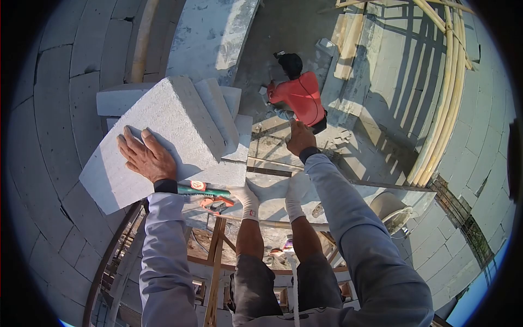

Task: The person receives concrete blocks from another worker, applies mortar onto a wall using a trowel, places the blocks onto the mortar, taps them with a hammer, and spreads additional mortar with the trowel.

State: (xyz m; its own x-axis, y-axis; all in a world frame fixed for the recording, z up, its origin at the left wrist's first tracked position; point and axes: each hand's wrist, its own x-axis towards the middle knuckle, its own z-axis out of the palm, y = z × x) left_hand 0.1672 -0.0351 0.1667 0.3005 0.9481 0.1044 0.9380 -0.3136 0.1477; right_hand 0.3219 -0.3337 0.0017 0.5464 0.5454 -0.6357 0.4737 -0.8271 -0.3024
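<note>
A large pale lightweight concrete block (190, 122) lies tilted at the left, on top of other blocks. My left hand (146, 155) rests flat on its broad face, fingers spread. Several thinner cut pieces (215, 111) lean beside that block. My right hand (302, 137) is held out to the right of the blocks, away from them, with its fingers curled closed. What it holds, if anything, is hidden. Under the block's near edge, close to my foot, lie a green tool (210, 192) and a handsaw with an orange handle (218, 204).
My feet in white socks (249, 204) stand on a narrow ledge high above the floor. Below, a co-worker in a red shirt (305, 98) bends over. Bamboo poles (449, 103) lean at the right, near a bucket (391, 210). Block walls (54, 131) rise on both sides.
</note>
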